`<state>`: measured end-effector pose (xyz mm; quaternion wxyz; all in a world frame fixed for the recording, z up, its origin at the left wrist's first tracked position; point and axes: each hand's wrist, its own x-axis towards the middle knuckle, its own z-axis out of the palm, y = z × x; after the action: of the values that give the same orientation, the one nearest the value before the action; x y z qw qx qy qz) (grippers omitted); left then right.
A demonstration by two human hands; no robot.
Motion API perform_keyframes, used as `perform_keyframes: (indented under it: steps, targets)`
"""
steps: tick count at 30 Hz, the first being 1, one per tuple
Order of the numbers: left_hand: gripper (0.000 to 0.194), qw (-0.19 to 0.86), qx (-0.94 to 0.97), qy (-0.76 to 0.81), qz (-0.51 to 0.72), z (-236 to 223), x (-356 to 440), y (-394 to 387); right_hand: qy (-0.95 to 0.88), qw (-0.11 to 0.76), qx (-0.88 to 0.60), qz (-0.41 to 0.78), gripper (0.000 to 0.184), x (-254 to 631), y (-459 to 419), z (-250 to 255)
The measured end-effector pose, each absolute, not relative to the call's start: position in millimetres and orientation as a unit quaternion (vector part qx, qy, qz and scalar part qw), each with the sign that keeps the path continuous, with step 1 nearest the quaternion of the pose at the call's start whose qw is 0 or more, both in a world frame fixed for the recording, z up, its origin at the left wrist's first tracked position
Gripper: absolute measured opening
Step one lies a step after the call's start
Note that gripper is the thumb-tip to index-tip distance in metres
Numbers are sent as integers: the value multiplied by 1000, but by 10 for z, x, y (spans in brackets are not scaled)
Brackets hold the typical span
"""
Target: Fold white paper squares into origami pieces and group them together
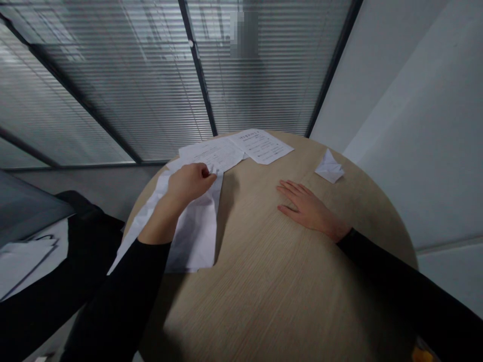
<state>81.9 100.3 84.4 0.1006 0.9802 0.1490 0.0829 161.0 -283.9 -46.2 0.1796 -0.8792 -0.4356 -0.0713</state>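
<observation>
My left hand (190,183) is over the left side of the table, its fingers curled and thumb pressed in at the upper edge of a white sheet of paper (196,234). That sheet is creased and partly hidden under my wrist and forearm. Flat on the bare wood, my right hand (302,203) has its fingers stretched and holds nothing. Beyond it, towards the right edge, stands a small folded paper piece (329,167) with pointed flaps.
Printed sheets (262,146) overlap at the far edge of the round wooden table (256,281). Blinds-covered glass panels (260,95) rise behind it, and a white wall (422,125) is at the right. More papers (32,256) lie on a dark surface at the left.
</observation>
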Motion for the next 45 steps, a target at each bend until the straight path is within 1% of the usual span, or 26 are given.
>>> perform_keyframes:
  steps: [4,7,9,11,14,16,20,21,24,27,29,31,34,37,39,40,42,43,45]
  targets:
    - [24,350,921,126,115,725,905,802,-435,187,-877,-75,66,1591,-2825,-425]
    - [28,511,846,103,110,499,985,584,-442,225,-865,-71,58,1572,-2817,-358]
    - [31,564,814,93,100,319,1027,430,-449,266,-851,-60,52,1558,-2815,-304]
    - [30,576,811,58,87,152,1053,288,-447,305,-840,-45,49,1542,-2815,-258]
    - [26,574,816,7,69,-15,1050,122,-419,352,-836,-31,49,1521,-2810,-236]
    - [24,562,824,-34,61,-51,1019,47,-395,380,-836,-28,55,1513,-2794,-254]
    - [31,521,847,-98,33,6,916,-40,-349,412,-841,-44,69,1514,-2731,-319]
    - [32,515,849,-113,27,26,893,-51,-336,413,-845,-48,68,1519,-2716,-333]
    - [32,495,856,-148,27,48,869,-40,-306,422,-852,-51,53,1540,-2691,-358]
    - [33,461,872,-152,68,6,910,64,-289,444,-846,-58,37,1570,-2709,-365]
    - [35,410,891,-140,135,-42,948,167,-285,429,-854,-69,27,1598,-2741,-369]
    - [40,324,922,-126,171,-92,973,255,-283,387,-872,-97,23,1641,-2785,-383]
    - [52,228,956,-100,153,-156,976,304,-290,323,-888,-151,23,1739,-2869,-430]
    - [62,192,967,-98,137,-193,959,279,-306,294,-891,-162,22,1839,-2952,-485]
    - [66,187,966,-110,139,-202,951,263,-294,296,-892,-173,18,1868,-2988,-502]
    - [67,186,966,-115,138,-204,950,260,-288,299,-891,-182,27,1867,-2997,-500]
    - [68,183,966,-124,131,-202,951,262,-298,300,-885,-193,53,1833,-2996,-476]
    - [68,181,967,-130,125,-201,952,264,-319,293,-882,-188,62,1806,-2988,-459]
    - [67,174,968,-142,116,-195,954,268,-381,263,-874,-146,64,1744,-2962,-430]
